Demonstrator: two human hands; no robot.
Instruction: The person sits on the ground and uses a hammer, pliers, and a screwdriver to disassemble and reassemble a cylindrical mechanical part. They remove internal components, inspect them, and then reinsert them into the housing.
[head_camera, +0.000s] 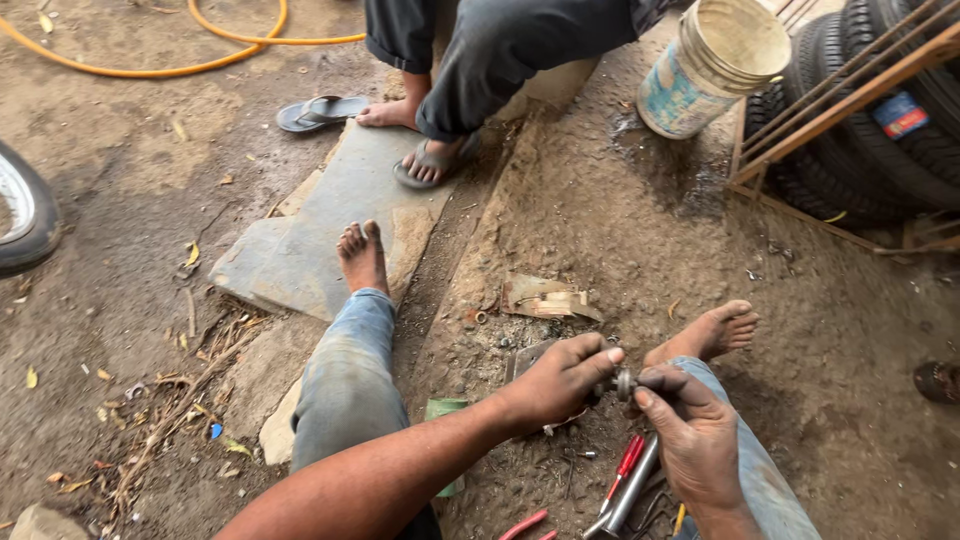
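My left hand (558, 380) and my right hand (690, 432) meet low in the head view, between my knees. Together they pinch a small dark round metal part (626, 383), the left fingertips on its left side, the right thumb and fingers on its right. I sit on dirt ground with both bare feet stretched forward, the left foot (362, 256) resting on a grey stone slab (300, 240). Under my right hand lie a grey metal tube tool (628, 497) and red-handled pliers (625, 465).
Another person sits opposite in dark trousers, one foot in a sandal (432, 160), a loose sandal (322, 110) beside it. A dirty plastic bucket (712, 66) and stacked tyres (880, 120) behind a rusty rack stand at the upper right. An orange hose (200, 50) runs across the top left.
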